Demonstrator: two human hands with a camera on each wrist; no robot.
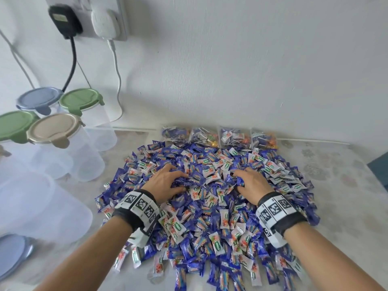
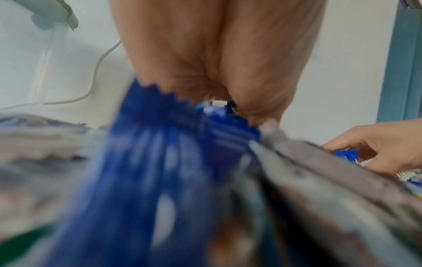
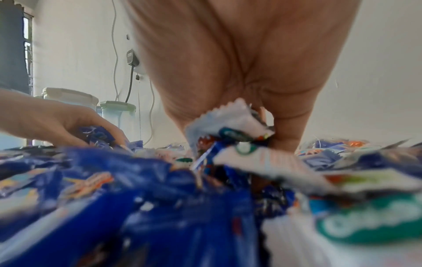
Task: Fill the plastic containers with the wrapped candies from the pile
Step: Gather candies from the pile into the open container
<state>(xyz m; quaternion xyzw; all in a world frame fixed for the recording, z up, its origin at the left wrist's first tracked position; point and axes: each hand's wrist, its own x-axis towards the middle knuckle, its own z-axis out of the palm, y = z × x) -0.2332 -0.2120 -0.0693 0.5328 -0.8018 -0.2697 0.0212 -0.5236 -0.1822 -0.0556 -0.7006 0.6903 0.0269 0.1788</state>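
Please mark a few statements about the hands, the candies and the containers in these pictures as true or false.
1. Both hands are in the candy pile. True: the left hand and right hand dig into it with curled fingers.
2. The beige-lidded container holds candies. False: its clear body looks empty.
3. The containers stand on the person's left. True.
4. All candy wrappers are blue. False: many are white with a green logo.
5. Both plugs in the wall socket are black. False: the black plug sits beside a white plug.
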